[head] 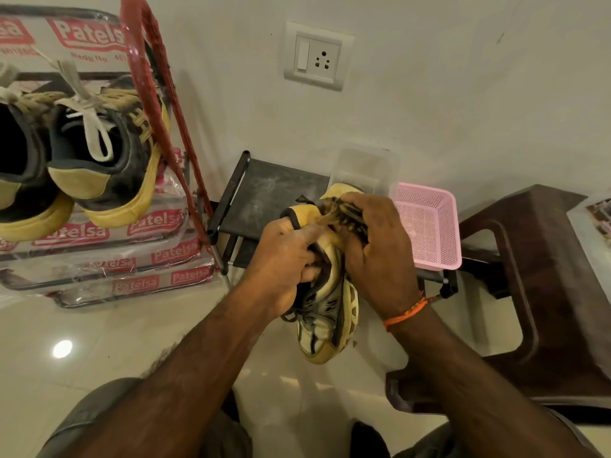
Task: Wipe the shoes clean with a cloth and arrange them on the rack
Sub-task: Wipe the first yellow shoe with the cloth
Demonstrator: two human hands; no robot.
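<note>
Both hands hide the shoe's [325, 312] middle and heel.

Warm, even indoor light, with wide-angle bending at the edges.

A yellowish cast lies over the pale wall [429, 94] and the glossy floor [99, 342], where one overhead lamp shows as a round white glare spot [62, 349]. Shadows are soft and short under the hands. The rack [145, 94] at the left curves with lens distortion, and the plastic wrapping on it glints. The centre is fairly sharp; the corners go soft and slightly smeared.

Pink basket [429, 226] and brown stool [542, 276] crowd right.
</note>
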